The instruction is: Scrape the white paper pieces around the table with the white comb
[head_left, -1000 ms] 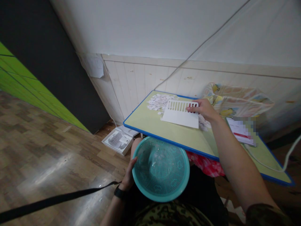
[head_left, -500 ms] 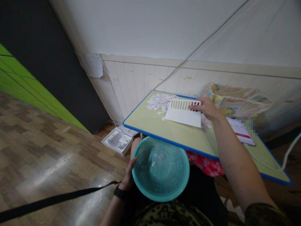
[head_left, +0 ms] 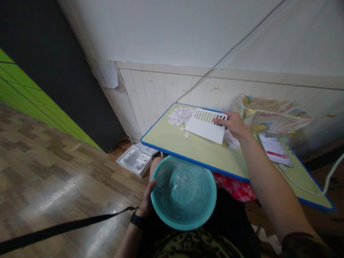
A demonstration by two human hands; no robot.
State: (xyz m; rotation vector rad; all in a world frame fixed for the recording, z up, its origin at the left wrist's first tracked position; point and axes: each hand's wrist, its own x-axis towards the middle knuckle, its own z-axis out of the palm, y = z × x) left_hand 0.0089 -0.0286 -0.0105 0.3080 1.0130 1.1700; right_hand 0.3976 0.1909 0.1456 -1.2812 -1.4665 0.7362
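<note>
My left hand [head_left: 147, 199] grips the left rim of a teal plastic colander [head_left: 185, 215], held tilted over my lap against the near table edge. Something clear and shiny shows at its bottom, too faint to name. With my right hand [head_left: 233, 123] I hold a white flat plate with a row of slots [head_left: 205, 130] by its slotted top edge, above the table [head_left: 172, 138]. Small white paper pieces [head_left: 179, 116] lie heaped just left of the plate. More pieces [head_left: 231, 139] show under and beside my right hand.
A patterned cloth-lined basket [head_left: 276, 116] stands behind the table at the right. On the table's right lies a phone or tablet [head_left: 275, 150] with a white cable [head_left: 301, 186]. An open white box [head_left: 134, 161] sits on the floor at the left.
My right hand has moved the slotted plate slightly left and tilted it, closer to the paper heap. My left hand and the colander have stayed in place.
</note>
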